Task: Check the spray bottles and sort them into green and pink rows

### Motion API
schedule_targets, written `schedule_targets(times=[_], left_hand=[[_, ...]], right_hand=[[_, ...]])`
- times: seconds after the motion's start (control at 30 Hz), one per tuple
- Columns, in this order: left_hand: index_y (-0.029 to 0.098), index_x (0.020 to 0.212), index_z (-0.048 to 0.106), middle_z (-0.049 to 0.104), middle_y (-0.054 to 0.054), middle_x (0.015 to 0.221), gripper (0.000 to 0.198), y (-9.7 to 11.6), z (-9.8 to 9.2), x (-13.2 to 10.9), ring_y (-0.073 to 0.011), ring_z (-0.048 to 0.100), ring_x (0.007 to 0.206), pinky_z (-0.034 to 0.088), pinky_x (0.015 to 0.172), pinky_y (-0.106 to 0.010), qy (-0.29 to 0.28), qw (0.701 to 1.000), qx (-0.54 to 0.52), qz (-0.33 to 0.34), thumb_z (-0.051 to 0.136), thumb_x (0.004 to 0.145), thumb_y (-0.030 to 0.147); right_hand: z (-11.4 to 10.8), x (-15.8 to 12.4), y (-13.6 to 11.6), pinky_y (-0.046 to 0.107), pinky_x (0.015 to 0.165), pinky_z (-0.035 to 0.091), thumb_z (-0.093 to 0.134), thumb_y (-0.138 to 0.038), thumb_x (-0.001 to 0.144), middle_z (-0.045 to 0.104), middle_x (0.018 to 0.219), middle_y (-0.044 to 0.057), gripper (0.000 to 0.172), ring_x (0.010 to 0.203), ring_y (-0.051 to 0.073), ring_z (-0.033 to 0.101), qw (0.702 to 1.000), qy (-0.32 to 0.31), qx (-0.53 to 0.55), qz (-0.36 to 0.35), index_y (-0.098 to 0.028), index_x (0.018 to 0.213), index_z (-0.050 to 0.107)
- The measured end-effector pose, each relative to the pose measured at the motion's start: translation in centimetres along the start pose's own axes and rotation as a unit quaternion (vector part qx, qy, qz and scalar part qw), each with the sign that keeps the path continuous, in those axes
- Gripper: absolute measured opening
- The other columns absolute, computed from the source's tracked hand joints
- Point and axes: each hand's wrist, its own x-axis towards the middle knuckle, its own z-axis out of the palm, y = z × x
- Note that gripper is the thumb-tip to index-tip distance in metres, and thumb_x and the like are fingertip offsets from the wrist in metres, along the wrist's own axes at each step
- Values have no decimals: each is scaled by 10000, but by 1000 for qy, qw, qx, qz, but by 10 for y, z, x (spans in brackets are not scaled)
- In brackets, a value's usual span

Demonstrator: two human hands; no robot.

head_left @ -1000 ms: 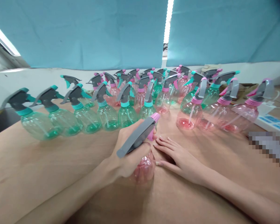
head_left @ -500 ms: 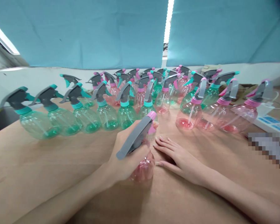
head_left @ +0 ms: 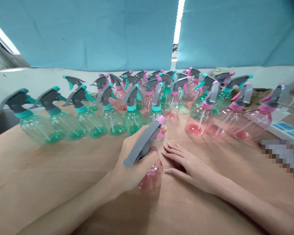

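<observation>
My left hand (head_left: 128,166) is wrapped round the neck of a pink spray bottle (head_left: 150,178) with a grey and pink trigger head. The bottle stands in front of me, its nozzle pointing away, and part of its neck is hidden by the fingers. Just to its right, my right hand (head_left: 188,163) lies palm down on the wooden table (head_left: 198,209), fingers stretched out and holding nothing. Beyond the left hand stands a green spray bottle (head_left: 155,114), at the right end of a front row of similar green ones.
Three pink spray bottles, one of them a clear pink bottle (head_left: 198,122), stand at the right. Several green and pink bottles crowd the back. A white power strip (head_left: 287,129) lies at the right edge, near a blurred patch (head_left: 283,156). A blue curtain (head_left: 100,36) hangs behind.
Both hands and the held bottle stay almost in place. The view has shifted very slightly.
</observation>
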Motion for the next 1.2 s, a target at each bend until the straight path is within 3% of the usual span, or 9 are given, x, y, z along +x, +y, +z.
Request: schedule_targets(times=[0.2,0.37,0.53,0.7,0.83,0.9,1.03,1.2], left_hand=[[259,1025,615,493,44,725,374,6,2,-2,-139,455,603,402,567,-277,5,999,33,24,472,716,104],[282,1103,613,564,37,773,409,0,0,-2,-136,497,594,447,572,-272,-8,999,23,24,518,735,130],[271,1251,558,582,47,703,457,-2,2,-3,-112,434,491,423,488,-245,-22,999,38,6,538,803,180],[274,1304,526,675,7,975,510,2,3,-1,-72,433,475,562,681,-276,-35,999,14,-5,554,805,175],[261,1313,526,592,69,683,640,-4,3,-1,-102,429,476,585,742,-320,-46,999,3,-23,559,706,60],[263,1330,507,561,76,659,685,-7,3,-2,-110,423,486,586,746,-326,-46,999,1,-24,542,687,30],[243,1244,549,581,57,769,573,-4,4,-2,-90,364,468,568,733,-313,-42,999,-6,-19,527,702,57],[227,1029,578,555,49,764,399,5,4,1,-114,445,534,480,585,-268,-18,999,40,6,510,676,55]], right_hand=[[-4,3,8,518,1117,407,531,-407,970,620,1363,87,377,1326,283,510,999,18,22,-14,-239,1289,640],[-4,3,7,517,1108,418,544,-396,963,625,1357,86,363,1322,284,515,999,24,27,-15,-244,1277,648],[-4,3,7,521,1110,416,531,-399,970,616,1367,97,374,1323,284,513,1000,17,20,-14,-219,1276,646],[-3,3,9,515,1108,418,546,-398,962,615,1369,90,376,1323,283,514,999,26,32,-21,-243,1294,633],[-2,3,9,529,1107,414,533,-399,967,622,1361,89,370,1318,285,519,999,27,30,-22,-240,1284,638],[-2,3,9,519,1107,418,516,-402,975,621,1364,85,369,1316,277,523,999,23,22,-22,-232,1279,638],[-3,4,7,499,1111,420,504,-403,981,619,1368,87,376,1318,269,520,1000,15,12,-20,-207,1273,638],[-3,4,6,495,1111,420,496,-382,985,625,1359,90,374,1314,266,524,999,16,18,-21,-205,1288,628]])
